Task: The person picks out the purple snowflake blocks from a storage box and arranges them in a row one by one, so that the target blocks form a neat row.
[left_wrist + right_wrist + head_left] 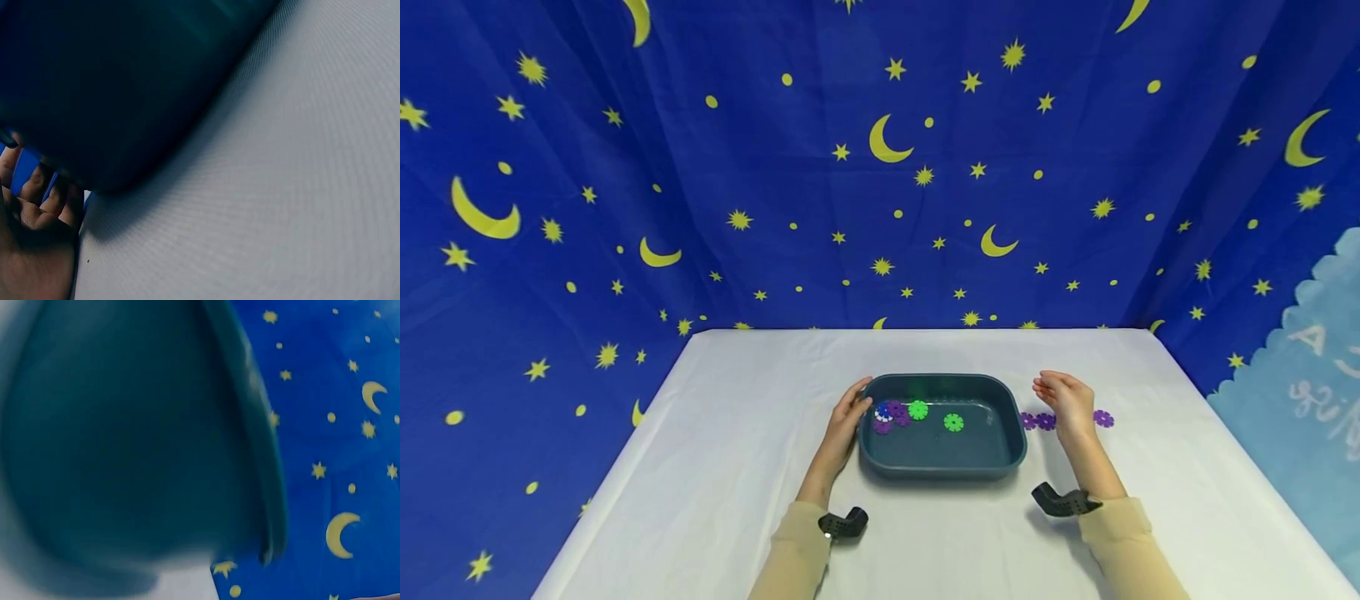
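Observation:
A dark teal plastic basin (pixel 940 462) stands on the white table. At its left end, my left hand (pixel 841 429) holds the rim, thumb at the edge; in the left wrist view its fingers (pixel 53 199) bend against the outer wall. Inside lie flower-shaped plastic discs: two green discs (pixel 953 422), and a cluster of purple discs (pixel 882 427) with a blue and a white one. Just right of the basin, my right hand (pixel 1070 404) hovers with loosely bent fingers and nothing visible in them. Purple discs (pixel 1046 422) lie on the table around it, partly hidden behind it.
A blue curtain (pixel 940 208) with yellow moons and stars rises behind the table (pixel 760 375) and along its left side. At the right hangs a light blue panel (pixel 1300 392) with white lettering. Both wrists wear black camera mounts (pixel 842 523).

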Available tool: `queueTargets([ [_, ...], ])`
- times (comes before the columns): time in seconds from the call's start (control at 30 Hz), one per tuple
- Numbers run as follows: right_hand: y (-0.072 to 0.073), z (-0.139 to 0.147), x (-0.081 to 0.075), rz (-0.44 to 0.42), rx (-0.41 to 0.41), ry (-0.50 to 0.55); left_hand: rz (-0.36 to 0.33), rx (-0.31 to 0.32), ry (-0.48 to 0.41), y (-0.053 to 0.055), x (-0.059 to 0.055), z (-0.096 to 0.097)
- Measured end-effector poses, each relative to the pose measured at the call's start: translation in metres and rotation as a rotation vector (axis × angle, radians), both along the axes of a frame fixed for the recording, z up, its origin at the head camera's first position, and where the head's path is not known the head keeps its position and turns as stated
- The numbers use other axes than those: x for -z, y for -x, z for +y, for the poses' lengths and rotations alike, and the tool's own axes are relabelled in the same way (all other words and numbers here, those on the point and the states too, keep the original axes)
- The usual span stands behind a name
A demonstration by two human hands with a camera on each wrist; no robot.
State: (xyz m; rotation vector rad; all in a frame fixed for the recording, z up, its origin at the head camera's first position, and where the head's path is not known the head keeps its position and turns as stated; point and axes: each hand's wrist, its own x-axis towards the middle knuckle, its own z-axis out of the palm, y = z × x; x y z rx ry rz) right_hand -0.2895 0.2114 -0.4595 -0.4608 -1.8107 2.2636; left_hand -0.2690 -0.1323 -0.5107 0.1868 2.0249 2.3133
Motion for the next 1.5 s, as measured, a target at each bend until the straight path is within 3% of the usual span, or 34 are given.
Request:
queueTargets([
  [0.4,-0.002,-0.046,-0.014,0.026,-0.17,0.034,-0.018,-0.009,0.006,0.001,0.001,0.0],
  [0.63,0.005,-0.078,-0.01,0.007,-0.248,-0.04,0.006,-0.033,0.017,0.014,0.027,0.001],
  [0.77,0.009,-0.096,-0.008,0.004,-0.286,-0.076,0.015,-0.022,0.015,0.015,0.028,0.0],
  [1.03,0.013,-0.127,-0.004,-0.013,-0.387,-0.163,0.01,-0.018,-0.017,0.015,0.026,0.0],
  [1.23,0.015,-0.143,0.005,0.023,-0.463,-0.235,-0.007,-0.021,-0.016,0.016,0.023,-0.001],
  [1.5,0.014,-0.153,0.025,-0.021,-0.496,-0.301,-0.014,-0.012,0.035,0.002,0.002,0.0],
])
